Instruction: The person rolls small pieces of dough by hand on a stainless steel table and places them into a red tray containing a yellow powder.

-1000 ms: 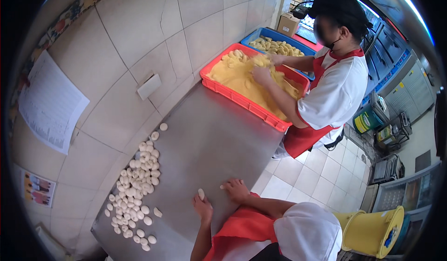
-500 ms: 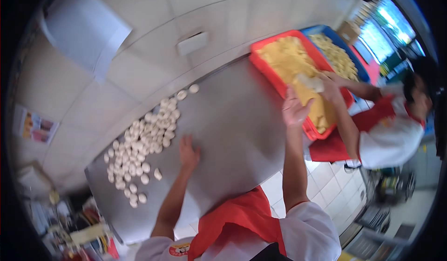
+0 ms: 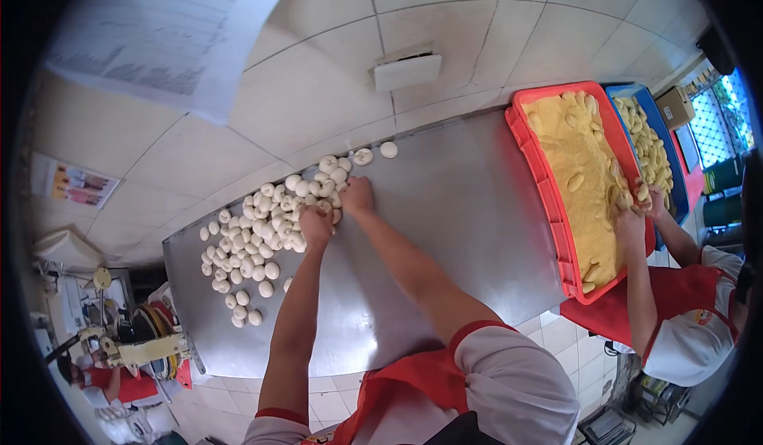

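Many small, round white dough balls [image 3: 258, 234] lie in a loose pile along the wall side of the steel table [image 3: 453, 199]. Both my hands are at the pile's right edge, close together. My left hand [image 3: 316, 226] has its fingers curled down over a dough ball among the others. Just right of it and a bit farther off, my right hand [image 3: 357, 196] bends its fingers in against a dough ball at the rim of the pile. The undersides of both hands are hidden.
At the table's right end stands a red tray [image 3: 548, 207] of yellow powder with flattened pieces in it. Beyond is a blue tray [image 3: 628, 95] of similar pieces. A co-worker's hands [image 3: 632, 210] work over the red tray. Machinery [image 3: 143, 342] stands past the table's left end.
My right hand has come left from beside the red tray to the dough balls. My left hand has reached forward into the pile and closed. The view has turned, and the co-worker's hands have shifted.
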Motion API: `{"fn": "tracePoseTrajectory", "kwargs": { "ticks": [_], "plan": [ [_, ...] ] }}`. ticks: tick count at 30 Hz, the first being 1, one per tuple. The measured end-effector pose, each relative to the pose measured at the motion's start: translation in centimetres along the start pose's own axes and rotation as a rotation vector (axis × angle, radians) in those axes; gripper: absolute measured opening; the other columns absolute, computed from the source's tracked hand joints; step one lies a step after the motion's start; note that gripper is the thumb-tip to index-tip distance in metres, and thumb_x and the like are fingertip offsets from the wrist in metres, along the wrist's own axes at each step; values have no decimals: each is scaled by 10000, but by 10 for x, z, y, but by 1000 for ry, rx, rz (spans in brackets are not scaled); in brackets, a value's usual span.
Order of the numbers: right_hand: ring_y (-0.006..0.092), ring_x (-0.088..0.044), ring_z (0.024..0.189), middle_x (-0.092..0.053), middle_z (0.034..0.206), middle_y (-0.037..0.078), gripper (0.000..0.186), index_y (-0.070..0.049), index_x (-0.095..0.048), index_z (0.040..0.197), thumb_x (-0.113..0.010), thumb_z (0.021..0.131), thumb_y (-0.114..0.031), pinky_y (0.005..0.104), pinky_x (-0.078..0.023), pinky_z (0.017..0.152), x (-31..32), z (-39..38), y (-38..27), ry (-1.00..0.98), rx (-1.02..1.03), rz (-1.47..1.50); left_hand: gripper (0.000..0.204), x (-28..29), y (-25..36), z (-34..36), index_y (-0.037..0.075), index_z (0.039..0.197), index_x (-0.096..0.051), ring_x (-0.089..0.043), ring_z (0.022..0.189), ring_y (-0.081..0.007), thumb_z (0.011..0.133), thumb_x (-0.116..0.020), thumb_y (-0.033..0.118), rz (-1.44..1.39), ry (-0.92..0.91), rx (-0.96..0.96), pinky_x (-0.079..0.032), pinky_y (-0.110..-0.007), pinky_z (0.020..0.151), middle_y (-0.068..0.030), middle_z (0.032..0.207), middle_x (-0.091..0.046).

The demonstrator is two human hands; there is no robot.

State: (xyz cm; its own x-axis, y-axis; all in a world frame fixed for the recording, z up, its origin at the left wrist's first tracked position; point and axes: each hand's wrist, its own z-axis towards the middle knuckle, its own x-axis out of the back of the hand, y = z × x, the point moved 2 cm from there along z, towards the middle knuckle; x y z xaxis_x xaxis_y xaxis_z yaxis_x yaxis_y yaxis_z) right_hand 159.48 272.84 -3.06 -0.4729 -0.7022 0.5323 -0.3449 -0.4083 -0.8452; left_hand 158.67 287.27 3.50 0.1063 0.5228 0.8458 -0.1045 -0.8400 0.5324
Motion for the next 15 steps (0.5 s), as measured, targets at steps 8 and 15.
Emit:
{"fn": "tracePoseTrajectory", "kwargs": {
  "ticks": [8, 15],
  "plan": [
    [422, -643, 901, -656, 874, 204, 235, -16, -531, 986, -668, 811, -93, 477, -488, 752, 76, -116, 33, 1, -52, 121, 235, 18, -93, -156, 10, 1071, -644, -607, 809, -311, 890, -632, 158, -385, -166, -157, -478, -427, 732, -188, 893, -637],
    [393, -582, 1192, -623, 1264, 173, 475, -99, -521, 1316, -640, 858, -50, 484, -470, 1010, 264, -380, 184, -92, 397, -455, 230, 17, -155, -369, 16, 1114, -618, -573, 1128, -419, 908, -670, 103, -442, -41, -100, -473, -501, 966, -234, 1232, -598]
  ]
}}
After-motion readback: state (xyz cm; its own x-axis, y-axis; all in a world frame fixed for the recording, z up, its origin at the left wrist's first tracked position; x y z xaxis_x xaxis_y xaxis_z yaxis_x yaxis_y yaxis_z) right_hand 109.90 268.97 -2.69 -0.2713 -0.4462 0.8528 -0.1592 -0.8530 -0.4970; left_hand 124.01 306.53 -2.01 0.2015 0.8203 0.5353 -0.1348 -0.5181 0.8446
